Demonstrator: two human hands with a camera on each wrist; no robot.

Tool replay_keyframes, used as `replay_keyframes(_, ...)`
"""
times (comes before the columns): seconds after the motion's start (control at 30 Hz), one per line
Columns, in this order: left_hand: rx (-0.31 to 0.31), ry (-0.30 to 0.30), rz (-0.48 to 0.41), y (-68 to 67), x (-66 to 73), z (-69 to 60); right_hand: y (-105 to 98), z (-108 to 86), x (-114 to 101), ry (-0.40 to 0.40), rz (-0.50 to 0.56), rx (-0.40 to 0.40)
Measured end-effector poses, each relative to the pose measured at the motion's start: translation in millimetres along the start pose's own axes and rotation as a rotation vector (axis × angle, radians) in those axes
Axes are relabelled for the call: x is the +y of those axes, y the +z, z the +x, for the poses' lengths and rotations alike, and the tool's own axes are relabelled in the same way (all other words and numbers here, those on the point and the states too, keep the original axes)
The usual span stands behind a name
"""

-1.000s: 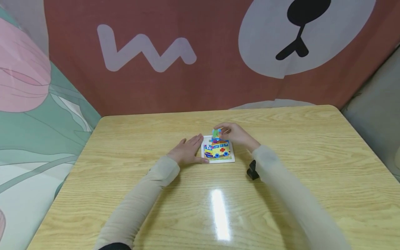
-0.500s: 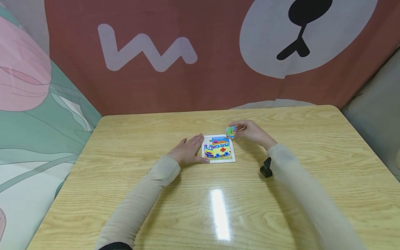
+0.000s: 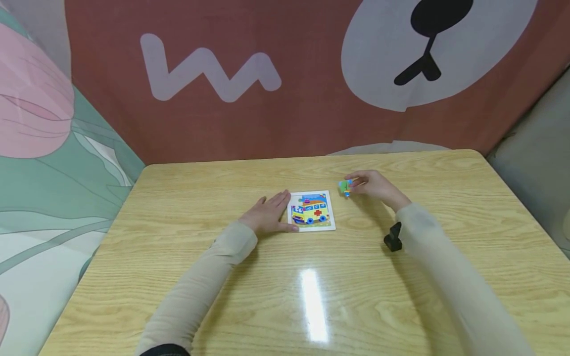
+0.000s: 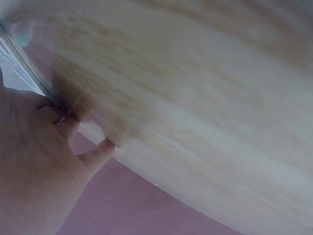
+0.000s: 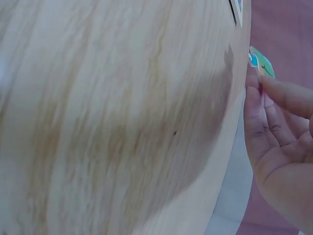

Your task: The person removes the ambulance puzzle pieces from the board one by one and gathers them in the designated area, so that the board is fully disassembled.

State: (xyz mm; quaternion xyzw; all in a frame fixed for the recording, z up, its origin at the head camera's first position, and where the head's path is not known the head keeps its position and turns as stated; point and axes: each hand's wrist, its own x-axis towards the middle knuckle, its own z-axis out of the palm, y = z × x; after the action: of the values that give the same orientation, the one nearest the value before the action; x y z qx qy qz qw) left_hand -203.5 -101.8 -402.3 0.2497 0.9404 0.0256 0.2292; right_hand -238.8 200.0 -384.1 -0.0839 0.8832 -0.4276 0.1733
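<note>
A small jigsaw puzzle in a white frame (image 3: pixel 316 229) lies on the table, with a yellow ambulance in its picture. The picture's upper left area looks pale. My left hand (image 3: pixel 266 215) rests along the frame's left side, fingers extended, thumb at the lower left corner. In the left wrist view, my left hand (image 4: pixel 39 152) touches the frame's edge (image 4: pixel 30 72). Right of the puzzle, my right hand (image 3: pixel 376 188) pinches a green and blue puzzle piece (image 3: pixel 344 187) between thumb and fingers, above the table. The right wrist view shows this puzzle piece (image 5: pixel 265 63) tilted at the fingertips.
The wooden table (image 3: pixel 222 188) extends around the puzzle, its far edge a short way beyond. A reddish-brown cloth (image 3: pixel 267 133) with a cartoon face hangs behind it. A black device (image 3: pixel 393 237) hangs at the right wrist.
My right hand has moved right with the puzzle piece, from over the puzzle's top edge to beyond its right side. The left hand and puzzle have stayed in place.
</note>
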Motion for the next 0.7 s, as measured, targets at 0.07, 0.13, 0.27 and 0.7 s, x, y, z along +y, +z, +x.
replay_keyframes(0.07,0.004,0.001,-0.005,0.0,0.0,0.1,-1.4,-1.2,1.5,-0.004,0.008,0.003)
replay_keyframes(0.13,0.002,-0.001,-0.006,0.0,0.0,0.2,-2.0,-1.8,3.1,-0.008,0.012,0.007)
replay_keyframes(0.27,-0.003,0.0,-0.008,0.2,0.1,0.1,-1.7,-2.3,5.9,0.006,0.014,0.013)
replay_keyframes(0.7,-0.009,-0.009,-0.012,-2.2,2.1,-1.3,-2.8,-0.3,16.7,0.053,0.063,-0.014)
